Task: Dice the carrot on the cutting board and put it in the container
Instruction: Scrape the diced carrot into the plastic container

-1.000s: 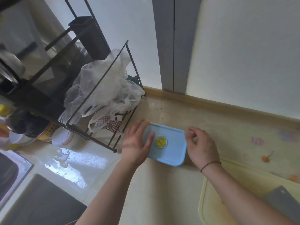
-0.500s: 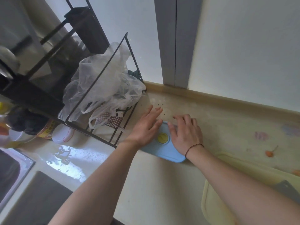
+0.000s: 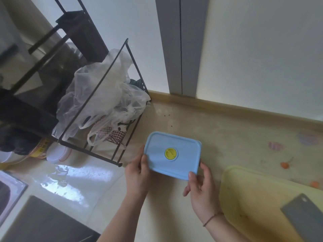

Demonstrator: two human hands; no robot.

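Note:
A light blue container (image 3: 172, 154) with its lid on and a yellow round valve (image 3: 171, 153) in the middle sits on the beige counter. My left hand (image 3: 137, 173) grips its near left edge, thumb on the lid. My right hand (image 3: 201, 191) pinches its near right corner. A pale yellow cutting board (image 3: 258, 198) lies at the lower right with a grey cleaver blade (image 3: 304, 217) resting on it. Small orange carrot bits (image 3: 284, 165) lie on the counter beyond the board. What is inside the container is hidden.
A black wire rack (image 3: 97, 105) holding crumpled plastic bags (image 3: 103, 95) stands left of the container, with jars (image 3: 40, 147) under it. A wet patch (image 3: 73, 179) shines on the counter at the left. A sink edge (image 3: 10, 193) is at far left. The wall runs behind.
Both hands lay flat on the lid with fingers reaching over its far side; now they have drawn back to the container's near edge and hold it at the two near corners.

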